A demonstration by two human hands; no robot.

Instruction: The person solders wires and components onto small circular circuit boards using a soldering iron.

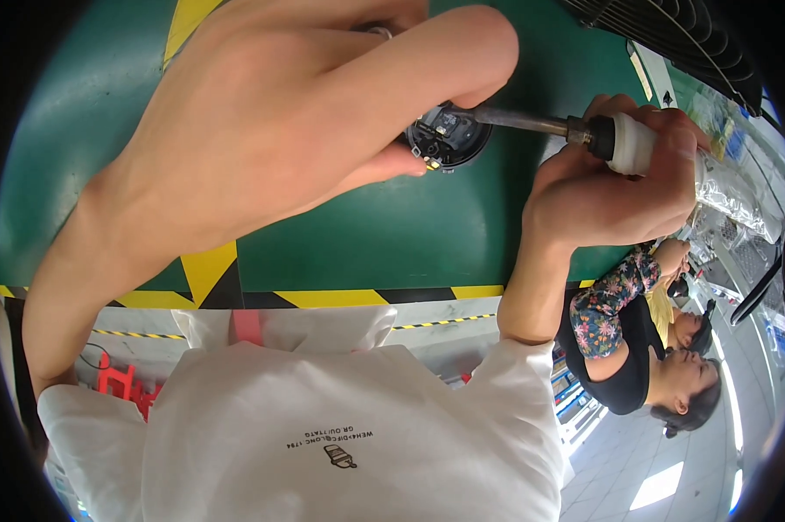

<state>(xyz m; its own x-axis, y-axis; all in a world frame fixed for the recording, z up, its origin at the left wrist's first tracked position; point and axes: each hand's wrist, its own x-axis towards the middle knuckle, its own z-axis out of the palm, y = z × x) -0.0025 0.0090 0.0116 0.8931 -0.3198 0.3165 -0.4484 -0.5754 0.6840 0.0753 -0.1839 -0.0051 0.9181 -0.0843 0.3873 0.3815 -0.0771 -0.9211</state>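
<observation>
My left hand [270,113] reaches across the green worktop, its fingers curled around a small round black housing [472,146]. Inside the housing are electronic parts, and a small yellow-and-white piece shows at its rim beside my thumb. The far fingertips are hidden, so I cannot tell whether they hold anything more. My right hand [614,196] grips a soldering iron [531,120] by its pale handle. The iron's metal shaft points left across the top of the housing, and its tip is hidden by my left index finger.
Yellow-and-black tape [323,298] runs along the near edge of the green worktop [366,248]. A black wire fan guard [684,39] stands at the far right. Clear plastic bags [736,196] lie beyond my right hand. Co-workers [614,348] sit to the right. A red stool [118,383] shows at lower left.
</observation>
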